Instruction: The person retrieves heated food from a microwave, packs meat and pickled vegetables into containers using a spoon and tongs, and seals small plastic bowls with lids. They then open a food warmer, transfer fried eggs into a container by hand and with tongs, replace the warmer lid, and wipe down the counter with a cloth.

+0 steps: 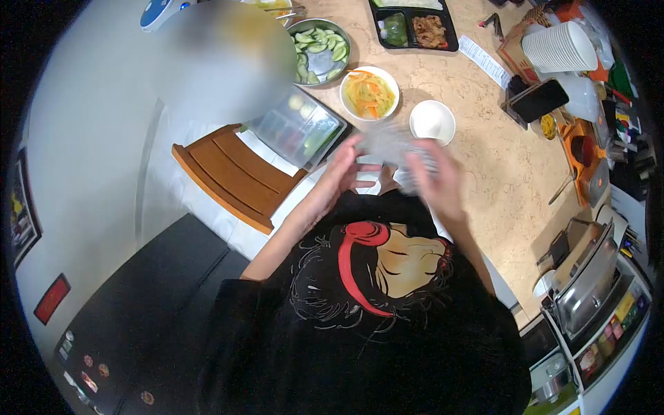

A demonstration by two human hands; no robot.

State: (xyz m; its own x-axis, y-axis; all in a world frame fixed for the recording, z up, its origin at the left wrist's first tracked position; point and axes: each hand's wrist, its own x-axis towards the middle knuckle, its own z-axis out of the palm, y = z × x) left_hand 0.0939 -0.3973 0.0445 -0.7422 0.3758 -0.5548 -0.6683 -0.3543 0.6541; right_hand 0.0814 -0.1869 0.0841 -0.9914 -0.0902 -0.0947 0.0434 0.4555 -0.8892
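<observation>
A greyish see-through thing (391, 146), likely thin plastic and smeared by motion, is between my two hands over the table's near edge. My right hand (440, 181) grips its right end, where it looks ridged; its exact kind I cannot tell. At its left end is my left hand (340, 169), thumb by the edge and the other fingers stretched apart. Just beyond my right hand stands a small white bowl (433, 123). Farther off is a white bowl of shredded yellow and orange vegetables (370, 93).
A metal bowl of sliced cucumber (319, 52) and a black food tray (418, 45) stand farther back. A clear-lidded box (299, 128) sits beside a wooden chair (238, 176). On the right are a phone (539, 101), stacked paper cups (564, 47) and a toaster oven (586, 280).
</observation>
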